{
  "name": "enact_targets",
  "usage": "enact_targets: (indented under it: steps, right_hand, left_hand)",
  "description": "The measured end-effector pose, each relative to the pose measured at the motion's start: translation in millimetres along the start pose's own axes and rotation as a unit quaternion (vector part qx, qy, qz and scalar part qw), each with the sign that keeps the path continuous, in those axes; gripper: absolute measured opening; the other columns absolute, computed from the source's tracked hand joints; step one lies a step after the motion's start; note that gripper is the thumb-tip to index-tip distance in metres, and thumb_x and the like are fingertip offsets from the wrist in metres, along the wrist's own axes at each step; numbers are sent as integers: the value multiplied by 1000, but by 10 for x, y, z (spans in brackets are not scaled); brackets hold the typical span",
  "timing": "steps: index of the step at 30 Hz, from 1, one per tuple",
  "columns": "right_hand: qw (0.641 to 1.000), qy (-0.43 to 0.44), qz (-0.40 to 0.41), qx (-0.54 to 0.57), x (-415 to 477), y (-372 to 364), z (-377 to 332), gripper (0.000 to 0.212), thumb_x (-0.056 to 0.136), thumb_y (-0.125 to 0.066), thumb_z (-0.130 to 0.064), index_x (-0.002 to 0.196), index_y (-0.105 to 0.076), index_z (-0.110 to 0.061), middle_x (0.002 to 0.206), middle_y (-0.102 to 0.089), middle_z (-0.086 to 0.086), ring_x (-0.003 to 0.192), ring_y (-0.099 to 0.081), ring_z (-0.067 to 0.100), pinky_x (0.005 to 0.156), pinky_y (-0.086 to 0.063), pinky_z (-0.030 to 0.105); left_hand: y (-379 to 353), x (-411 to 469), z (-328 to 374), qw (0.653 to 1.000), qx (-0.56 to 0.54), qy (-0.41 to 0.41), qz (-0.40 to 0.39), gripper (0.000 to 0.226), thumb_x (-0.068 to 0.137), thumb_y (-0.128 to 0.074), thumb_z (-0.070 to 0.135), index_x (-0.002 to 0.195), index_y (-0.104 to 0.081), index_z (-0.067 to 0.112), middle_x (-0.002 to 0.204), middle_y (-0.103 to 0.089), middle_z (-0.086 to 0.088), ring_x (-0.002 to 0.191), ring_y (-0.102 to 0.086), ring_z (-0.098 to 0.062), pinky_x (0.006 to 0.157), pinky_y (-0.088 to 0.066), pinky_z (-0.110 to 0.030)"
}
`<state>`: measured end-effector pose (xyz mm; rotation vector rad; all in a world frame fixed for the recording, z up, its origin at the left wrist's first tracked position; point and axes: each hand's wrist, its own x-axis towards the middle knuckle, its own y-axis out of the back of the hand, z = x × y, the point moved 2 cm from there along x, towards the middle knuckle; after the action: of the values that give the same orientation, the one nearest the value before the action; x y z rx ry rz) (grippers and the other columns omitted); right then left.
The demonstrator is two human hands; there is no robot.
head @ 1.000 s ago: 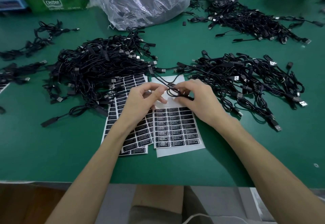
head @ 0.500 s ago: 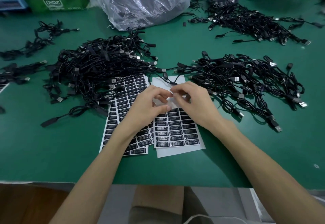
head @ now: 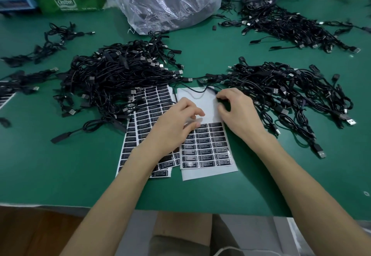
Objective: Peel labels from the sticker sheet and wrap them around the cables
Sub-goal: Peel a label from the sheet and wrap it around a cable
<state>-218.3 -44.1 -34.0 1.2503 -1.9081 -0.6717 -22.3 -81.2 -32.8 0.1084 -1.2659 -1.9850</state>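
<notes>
One cable (head: 197,93) in curled right fingers (head: 226,95)

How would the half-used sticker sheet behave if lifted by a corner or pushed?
Probably light and floppy: the sticker sheet lies thin and flat on the table. Pushed, it would likely slide over the smooth top, though the cable crossing its upper edge might snag it.
</notes>
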Motion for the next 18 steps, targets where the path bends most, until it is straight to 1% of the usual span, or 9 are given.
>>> enact_targets:
  steps: [3,6,8,10,12,13,15,16,18]
  right_hand:
    - [1000,-16,1,-22,35,43,76,30,99,-59,-11,127,-67,-6,129,-64,7,120,-59,23,106,-46,37]
    - [999,-37,2,-30,52,70,131,31,100,-58,-12,130,-64,-6,134,-61,7,125,-56,24,106,-46,39]
    - [999,-37,0,-29,43,74,135,32,101,-57,-14,131,-63,-8,136,-60,5,128,-54,24,107,-45,41]
    - [1000,-25,6,-16,34,79,119,31,101,-57,-15,131,-64,-9,136,-61,4,130,-53,23,110,-44,39]
    - [1000,-12,19,2,27,89,106,29,102,-57,-14,129,-67,-9,134,-63,3,133,-51,21,112,-42,36]
    - [1000,-8,23,12,23,87,103,27,102,-58,-14,127,-68,-10,131,-64,1,132,-51,20,112,-43,37]
    - [999,9,20,27,17,69,95,22,103,-58,-15,120,-71,-11,119,-63,-4,122,-52,18,105,-45,35]
    - [999,20,17,30,11,53,89,19,103,-59,-16,118,-71,-12,113,-60,-7,113,-50,15,99,-44,31]
    - [999,38,12,34,6,26,84,18,103,-60,-18,117,-71,-13,107,-55,-11,104,-45,8,90,-38,21]
  left_hand:
    - [-17,-17,128,991,106,-77,5,20,101,-61,12,119,-70,11,114,-59,-2,99,-58,-17,80,-56,-40]
    - [-31,-10,202,982,155,-107,4,24,94,-63,-2,115,-73,4,109,-65,-10,94,-62,-28,78,-55,-46]
    - [-22,-2,233,978,169,-121,9,22,94,-64,-4,113,-74,2,106,-68,-11,92,-65,-29,80,-54,-46]
    - [15,3,245,980,156,-118,25,21,100,-62,3,118,-72,5,108,-71,-8,94,-67,-23,88,-52,-40]
    - [107,6,214,985,128,-83,82,21,102,-62,6,121,-70,8,110,-72,-4,92,-64,-14,93,-47,-32]
    - [170,10,168,983,124,-53,124,21,101,-62,5,120,-70,8,111,-72,-4,92,-62,-13,93,-45,-31]
    - [321,38,-2,973,149,35,175,20,101,-62,8,120,-70,10,114,-67,-5,100,-61,-19,93,-43,-34]
    - [390,54,-120,967,172,91,167,20,102,-62,14,120,-70,12,118,-64,-5,107,-59,-22,95,-41,-37]
    - [487,63,-342,953,216,186,102,23,100,-66,26,120,-70,16,124,-58,-4,117,-51,-26,101,-35,-39]
